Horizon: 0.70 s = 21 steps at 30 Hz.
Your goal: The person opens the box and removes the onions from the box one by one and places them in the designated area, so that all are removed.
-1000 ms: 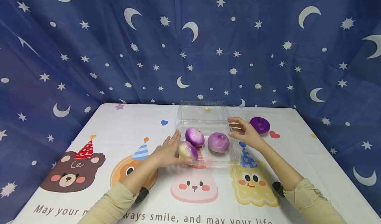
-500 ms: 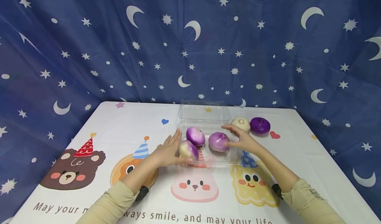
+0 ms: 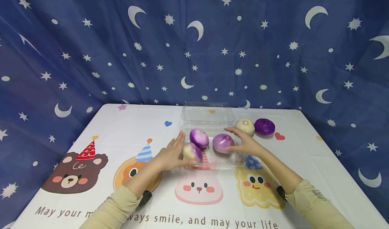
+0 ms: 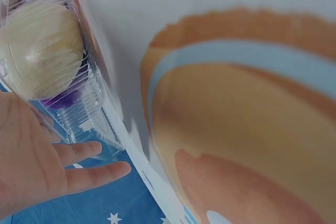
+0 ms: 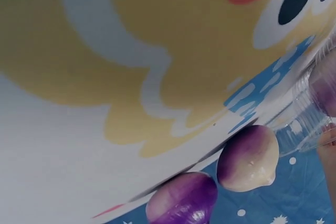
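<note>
A clear plastic clamshell box (image 3: 218,162) lies unfolded with its lid tipped back. In it are a light purple onion (image 3: 221,143), a purple-and-white onion (image 3: 199,138) and a paler white-purple onion (image 3: 189,151). My left hand (image 3: 170,156) lies along the box's left side, fingers straight, thumb at the front corner; in the left wrist view its fingers (image 4: 94,179) extend beside the box wall. Reaching in over the right side, my right hand (image 3: 247,145) curls round the light purple onion, thumb in front, fingers behind. Its fingertips are mostly out of the right wrist view.
A whitish onion (image 3: 244,126) and a dark purple onion (image 3: 264,127) sit on the table right of the box. The white tablecloth (image 3: 307,144) carries printed cartoon figures. A blue curtain (image 3: 212,70) with moons and stars hangs behind the table.
My right hand has moved left and slightly down from beside the whitish onion to the light purple onion, uncovering the whitish one. The left hand stays at the box's side.
</note>
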### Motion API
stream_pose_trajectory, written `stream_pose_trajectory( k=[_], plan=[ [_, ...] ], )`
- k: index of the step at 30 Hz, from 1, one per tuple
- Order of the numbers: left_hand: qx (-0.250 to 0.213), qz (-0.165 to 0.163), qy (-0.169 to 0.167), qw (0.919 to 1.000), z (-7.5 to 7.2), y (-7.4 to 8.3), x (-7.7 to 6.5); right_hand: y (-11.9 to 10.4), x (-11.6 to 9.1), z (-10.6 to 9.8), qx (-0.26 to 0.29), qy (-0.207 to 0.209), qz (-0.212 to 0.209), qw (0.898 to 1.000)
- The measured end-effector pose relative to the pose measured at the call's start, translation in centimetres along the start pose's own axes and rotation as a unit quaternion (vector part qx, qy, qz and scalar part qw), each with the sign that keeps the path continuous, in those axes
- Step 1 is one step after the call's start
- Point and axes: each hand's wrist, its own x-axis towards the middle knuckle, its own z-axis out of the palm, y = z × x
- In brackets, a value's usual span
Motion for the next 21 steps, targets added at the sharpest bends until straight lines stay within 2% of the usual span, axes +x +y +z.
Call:
stream_pose_trajectory(
  k=[11,21],
  plan=[
    [-0.006,-0.003,-0.009,0.9999,-0.04,-0.12,0.04,-0.28,0.19,0.13,-0.028,-0.006,0.016,0.999],
    [-0.011,0.002,-0.011,0.9999,-0.21,0.07,0.01,-0.41,0.33,0.53,-0.084,-0.008,0.002,0.996]
  ],
)
